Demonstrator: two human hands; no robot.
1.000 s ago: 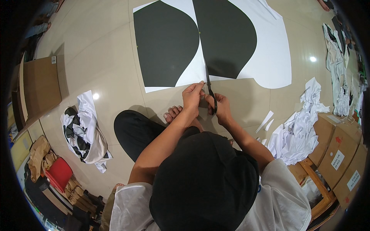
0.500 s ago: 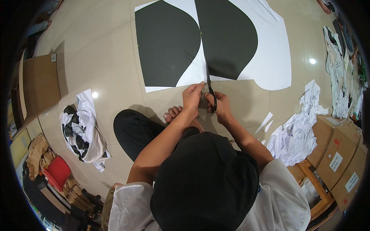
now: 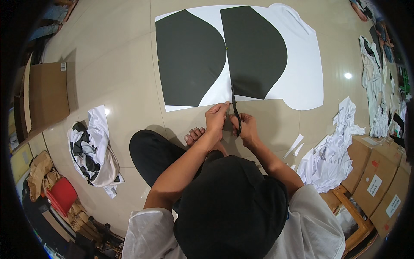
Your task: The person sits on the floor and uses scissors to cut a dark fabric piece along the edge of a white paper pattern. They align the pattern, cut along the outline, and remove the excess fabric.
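- Gripping the scissors point(image 3: 236, 113), my right hand point(image 3: 247, 127) has its fingers curled round the handles; how far the blades are spread, I can't tell.
- My left hand point(image 3: 216, 117) has thumb and fingertips drawn together and seems to pinch the near edge of the sheet point(image 3: 302, 64), just at 9 o'clock of the blades.
- The sheet lies flat at 12 from both hands, its long axis running 9 to 3.
- What counts most, I'd judge, is the scissors' line: their long axis points just short of 12, along the 9 o'clock edge of the right dark panel point(image 3: 258, 49).
- The left dark panel point(image 3: 189, 60) sits at 11 from my hands.
- My left hand is nearer the sheet; my right reaches it through the scissors.
- White strips point(image 3: 293, 146) lie at 4 from my right hand, a crumpled heap point(image 3: 330, 157) beyond.
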